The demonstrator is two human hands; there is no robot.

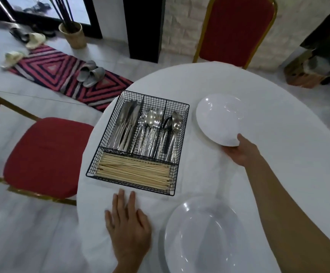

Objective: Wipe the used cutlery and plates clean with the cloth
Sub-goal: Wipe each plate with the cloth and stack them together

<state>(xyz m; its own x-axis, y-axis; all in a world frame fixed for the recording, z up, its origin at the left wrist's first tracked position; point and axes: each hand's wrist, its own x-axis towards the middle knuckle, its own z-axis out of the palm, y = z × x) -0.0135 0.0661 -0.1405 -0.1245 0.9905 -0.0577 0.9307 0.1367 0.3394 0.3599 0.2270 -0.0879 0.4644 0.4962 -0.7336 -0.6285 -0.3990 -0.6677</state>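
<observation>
While the right hand grips the near rim of a white plate, thumb on top and fingers curled underneath, the left hand lies flat on white fabric at the near edge of the round table, its fingers straight and a little apart. I cannot tell if this fabric is the wiping cloth. Between the hands stands a black wire basket with knives, forks and spoons in its far compartments and wooden chopsticks in the near one. A stack of white plates sits just right of the left hand.
</observation>
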